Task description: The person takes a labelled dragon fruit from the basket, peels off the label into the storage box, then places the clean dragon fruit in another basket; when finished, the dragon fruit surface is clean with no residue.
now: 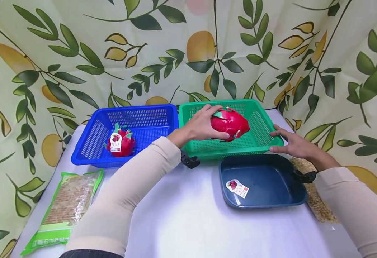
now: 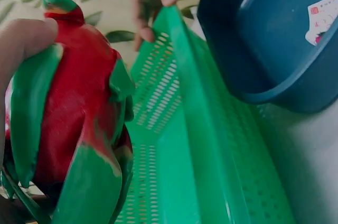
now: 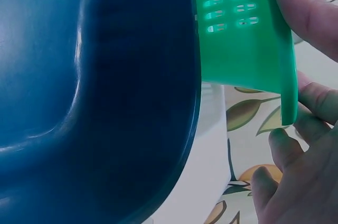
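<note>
My left hand [image 1: 204,123] grips a red dragon fruit [image 1: 230,124] over the green basket [image 1: 260,107]. In the left wrist view, the thumb lies along the dragon fruit [image 2: 79,97] beside its green scales. At the basket's right end, my right hand [image 1: 293,143] pinches the rim. The right wrist view has the thumb on one side of the green rim [image 3: 288,76] and fingers on the other. A second dragon fruit [image 1: 123,145], with a white label, sits in the blue basket [image 1: 88,141] to the left.
A dark blue tub [image 1: 265,204] stands in front of the green basket, with a loose fruit label [image 1: 237,188] inside. A green-edged bag [image 1: 69,200] lies at the left, and a pack of pale grains [image 1: 320,204] lies partly under the right arm. Patterned cloth hangs behind.
</note>
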Available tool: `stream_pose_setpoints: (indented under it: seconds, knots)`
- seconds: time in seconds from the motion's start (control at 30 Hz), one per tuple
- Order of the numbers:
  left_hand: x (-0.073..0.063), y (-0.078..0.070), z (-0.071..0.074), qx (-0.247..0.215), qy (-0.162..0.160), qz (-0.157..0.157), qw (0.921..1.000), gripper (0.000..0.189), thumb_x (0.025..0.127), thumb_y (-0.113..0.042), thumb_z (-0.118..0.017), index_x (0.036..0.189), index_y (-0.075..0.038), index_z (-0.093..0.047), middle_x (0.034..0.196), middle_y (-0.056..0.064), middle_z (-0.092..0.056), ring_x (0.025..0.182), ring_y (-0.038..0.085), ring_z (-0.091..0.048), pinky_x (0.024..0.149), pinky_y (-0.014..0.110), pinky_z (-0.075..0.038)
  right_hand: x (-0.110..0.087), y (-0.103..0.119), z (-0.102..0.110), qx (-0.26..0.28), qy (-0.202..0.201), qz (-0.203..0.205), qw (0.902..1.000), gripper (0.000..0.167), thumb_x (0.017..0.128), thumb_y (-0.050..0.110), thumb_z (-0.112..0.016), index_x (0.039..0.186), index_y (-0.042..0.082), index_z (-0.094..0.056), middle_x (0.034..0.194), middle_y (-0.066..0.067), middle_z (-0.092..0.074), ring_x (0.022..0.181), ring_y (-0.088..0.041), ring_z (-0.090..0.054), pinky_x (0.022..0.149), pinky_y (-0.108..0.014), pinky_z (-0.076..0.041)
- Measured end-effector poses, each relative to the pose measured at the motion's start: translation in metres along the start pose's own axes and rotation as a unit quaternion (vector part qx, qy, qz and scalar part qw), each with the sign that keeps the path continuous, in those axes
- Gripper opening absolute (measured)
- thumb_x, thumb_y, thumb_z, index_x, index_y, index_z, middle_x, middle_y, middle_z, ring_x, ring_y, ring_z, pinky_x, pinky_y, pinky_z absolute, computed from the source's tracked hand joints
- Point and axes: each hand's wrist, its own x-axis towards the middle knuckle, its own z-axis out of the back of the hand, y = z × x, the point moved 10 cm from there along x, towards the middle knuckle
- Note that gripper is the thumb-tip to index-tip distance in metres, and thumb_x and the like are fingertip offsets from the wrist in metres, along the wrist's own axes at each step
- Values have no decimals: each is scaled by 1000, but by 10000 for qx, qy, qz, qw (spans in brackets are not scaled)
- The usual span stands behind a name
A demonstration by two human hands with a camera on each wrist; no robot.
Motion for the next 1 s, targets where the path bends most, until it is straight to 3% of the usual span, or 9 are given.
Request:
stream_pose_setpoints:
  seconds: [0.13, 0.3, 0.43, 0.63, 0.8, 1.0]
  knots:
    - [19, 1, -22, -179, 322, -33, 9993, 93, 69, -39, -84, 148, -17, -38, 127, 3, -44, 117, 19, -43, 74, 23, -52, 0, -2, 0, 24, -14, -26, 10000, 72, 86, 32, -73, 136, -8, -39, 158, -22, 1, 139, -51, 0, 97, -75, -18]
    - [42, 12, -49, -554, 825, 264, 9947, 94, 69, -28, -86, 148, -17, -37, 130, 3, -43, 115, 19, -43, 72, 23, -52, 1, -2, 1, 70, -19, 0, 10000, 73, 86, 32, -73, 137, -7, -39, 159, -21, 1, 139, -51, 1, 97, -75, -17]
    - [59, 16, -74, -952, 1340, 570, 9848, 92, 70, -21, -86, 148, -19, -38, 134, 3, -42, 114, 19, -43, 71, 25, -52, -1, -3, 7, 67, -17, -28, 10000, 72, 86, 31, -73, 137, -7, -38, 159, -21, 2, 139, -51, 2, 97, -76, -15]
    - [76, 7, -108, -1350, 1907, 663, 9701, 93, 69, -5, -85, 149, -20, -38, 138, 5, -41, 113, 20, -44, 71, 26, -53, -6, -5, 11, 98, 2, -28, 9999, 71, 86, 28, -73, 136, -8, -38, 158, -22, 2, 139, -50, 2, 97, -75, -17]
    - [80, 10, -126, -1497, 2054, 915, 9628, 96, 70, 2, -82, 150, -20, -35, 136, 4, -40, 110, 20, -45, 71, 26, -54, -2, -5, 6, 42, 19, -29, 10000, 73, 85, 31, -74, 137, -7, -39, 158, -22, 0, 139, -51, 0, 97, -75, -18]
    - [82, 11, -138, -1446, 1958, 1107, 9636, 100, 67, 4, -81, 151, -24, -34, 136, 2, -37, 108, 20, -44, 70, 26, -53, 1, -2, 0, 72, 60, -104, 9999, 73, 86, 34, -73, 138, -5, -39, 158, -22, -1, 137, -54, -6, 98, -73, -20]
